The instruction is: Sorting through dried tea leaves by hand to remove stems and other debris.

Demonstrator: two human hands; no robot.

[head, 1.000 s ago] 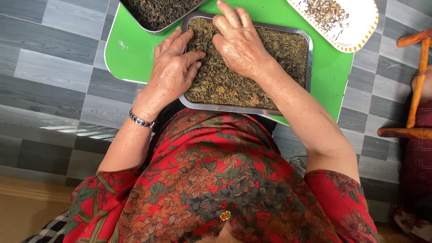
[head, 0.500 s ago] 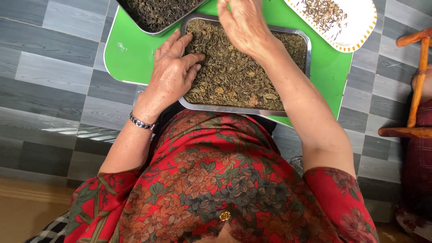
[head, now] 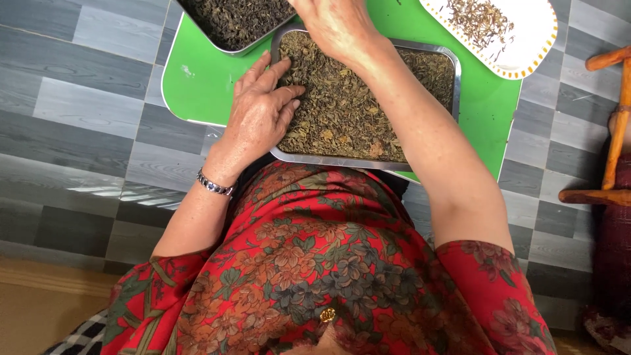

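A metal tray (head: pixel 453 72) of dried brownish-green leaves (head: pixel 342 112) sits on a green table (head: pixel 204 85) in front of me. My left hand (head: pixel 263 112) rests flat on the tray's left rim, fingers spread over the leaves. My right hand (head: pixel 332 23) reaches over the tray's far edge at the top of the view; its fingertips are cut off by the frame. A silver bracelet (head: pixel 213 185) circles my left wrist.
A second metal tray (head: pixel 236 23) of darker leaves lies at the table's far left. A white dish (head: pixel 526 39) with a dotted rim holds a few sorted bits at the far right. A wooden chair frame (head: pixel 611 131) stands to the right on the grey tiled floor.
My right hand slid away from the middle of the leaves to the tray's far edge. My left hand stayed at the left rim.
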